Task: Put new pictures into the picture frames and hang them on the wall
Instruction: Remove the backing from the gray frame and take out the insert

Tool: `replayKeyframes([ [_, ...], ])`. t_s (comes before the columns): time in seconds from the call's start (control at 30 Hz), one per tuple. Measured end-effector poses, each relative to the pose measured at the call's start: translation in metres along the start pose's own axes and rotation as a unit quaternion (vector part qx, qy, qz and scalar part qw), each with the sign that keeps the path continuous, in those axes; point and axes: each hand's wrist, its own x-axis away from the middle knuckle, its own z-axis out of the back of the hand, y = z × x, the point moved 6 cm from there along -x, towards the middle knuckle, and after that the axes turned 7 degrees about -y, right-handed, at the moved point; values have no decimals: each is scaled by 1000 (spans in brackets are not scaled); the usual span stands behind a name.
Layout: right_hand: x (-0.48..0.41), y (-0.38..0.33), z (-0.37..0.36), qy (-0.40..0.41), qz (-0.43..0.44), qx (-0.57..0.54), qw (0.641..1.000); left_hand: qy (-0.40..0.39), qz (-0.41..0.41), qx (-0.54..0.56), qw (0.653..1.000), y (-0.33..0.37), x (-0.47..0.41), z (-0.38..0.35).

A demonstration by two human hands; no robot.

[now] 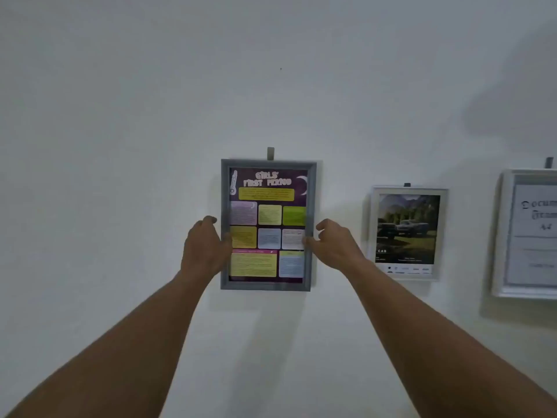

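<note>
The left hand [205, 245] is closed on the left edge of the grey frame [268, 163]: the thumb is laid over the front rim and the curled fingers are tucked at the outer side. The right hand [334, 245] is set at the opposite edge, at about the same height. Its thumb tip is pressed on the front rim and its bent fingers are held against the side in a lighter pinch, though some detail is lost to blur.

The frame is held flat against the wall [120, 116], upright and nearly square to it. A small grey hanger tab [270, 153] is seen above the middle of the top rim. A new picture [268, 221] is already fitted, so the hanging step is judged to be in hand. What catches the tab cannot be seen. Next, the frame is to be levelled, its hold tested, and both hands eased off together.

The moulding is plain, matt, rectangular and probably light. The picture is a purple sheet of coloured text boxes, and its front looks smooth.

To the right, well apart, a white frame [442, 233] with a vehicle photograph is hung. Beyond it a larger white frame [500, 236] is cut off by the edge of the view. The wall is pale, smooth and matt.
</note>
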Motion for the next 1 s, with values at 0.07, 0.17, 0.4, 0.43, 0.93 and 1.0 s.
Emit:
replayKeyframes([
  [0.07,-6,1,-10,7,-14,-47,999,10,18,48,999,-11,-4,-5],
  [0.17,-13,5,-28,22,-17,-89,996,-11,9,98,995,-20,-10,-24],
  [0.4,-22,10,-41,124,-23,-112,986,-3,5,170,985,-32,-21,-33],
  [0.43,-22,10,-42,132,-20,-115,984,-13,3,179,984,-32,-22,-33],
  [0.93,-15,15,-44,90,41,-261,960,-80,-59,241,965,-30,-16,-29],
  [1.0,-11,14,-40,98,51,-252,961,-82,-70,222,969,-26,-12,-26],
])
